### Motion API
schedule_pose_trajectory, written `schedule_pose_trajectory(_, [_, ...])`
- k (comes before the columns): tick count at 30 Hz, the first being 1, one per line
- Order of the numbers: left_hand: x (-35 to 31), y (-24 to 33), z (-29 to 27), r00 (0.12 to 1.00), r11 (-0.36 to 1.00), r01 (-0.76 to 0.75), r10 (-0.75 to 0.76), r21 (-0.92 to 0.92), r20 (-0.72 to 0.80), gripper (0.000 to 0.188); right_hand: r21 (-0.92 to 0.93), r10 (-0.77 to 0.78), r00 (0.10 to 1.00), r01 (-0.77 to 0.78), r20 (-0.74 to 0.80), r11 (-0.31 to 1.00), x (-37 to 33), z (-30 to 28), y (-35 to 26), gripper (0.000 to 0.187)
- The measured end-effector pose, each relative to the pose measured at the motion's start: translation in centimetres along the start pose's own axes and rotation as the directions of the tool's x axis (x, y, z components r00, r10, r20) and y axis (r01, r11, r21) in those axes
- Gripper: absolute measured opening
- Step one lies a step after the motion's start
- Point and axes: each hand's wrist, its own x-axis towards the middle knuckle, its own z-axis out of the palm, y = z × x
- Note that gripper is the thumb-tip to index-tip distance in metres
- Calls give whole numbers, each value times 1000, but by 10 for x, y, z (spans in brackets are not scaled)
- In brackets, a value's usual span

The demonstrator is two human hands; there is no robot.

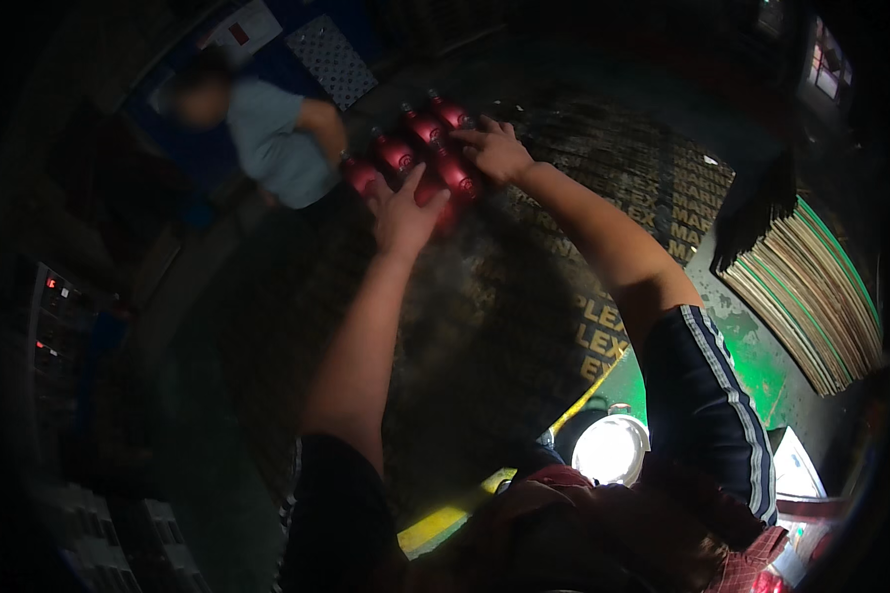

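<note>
Several shiny red bottles point(458, 176) with dark necks stand close together in a cluster at the far side of a dark, printed board surface point(524, 257). Both my arms stretch out toward them. My left hand point(405, 217) is at the near left of the cluster, its fingers spread against the bottles. On the right side, my right hand point(499, 153) has its fingers apart, with the fingertips at the bottles' upper parts. Neither hand is wrapped round a bottle. My left hand covers parts of the nearer bottles, and the lower ones fade into shadow.
A person in a light blue shirt point(277, 138) stands beyond the surface at the left, near the bottles. At the right is a stack of thin sheets point(806, 292) on a green and grey floor. A white round lid or bucket point(611, 450) is close to my body.
</note>
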Motion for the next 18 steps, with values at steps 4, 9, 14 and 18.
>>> schedule_pose_trajectory(4, [-2,8,4,997,997,75,-75,0,21,60,90,32,998,-26,-58,996,1,11,8,46])
schedule_pose_trajectory(9, [-12,5,3,984,970,179,-174,-166,44,54,145,42,973,-8,-228,989,-12,12,24,60])
schedule_pose_trajectory(14, [-44,-21,1,961,934,-62,-39,-351,-273,44,413,244,899,-79,-364,907,-72,-12,36,63])
schedule_pose_trajectory(18, [-114,-42,-37,989,606,-109,-11,-788,-145,42,808,315,857,177,-407,561,-211,-66,21,61])
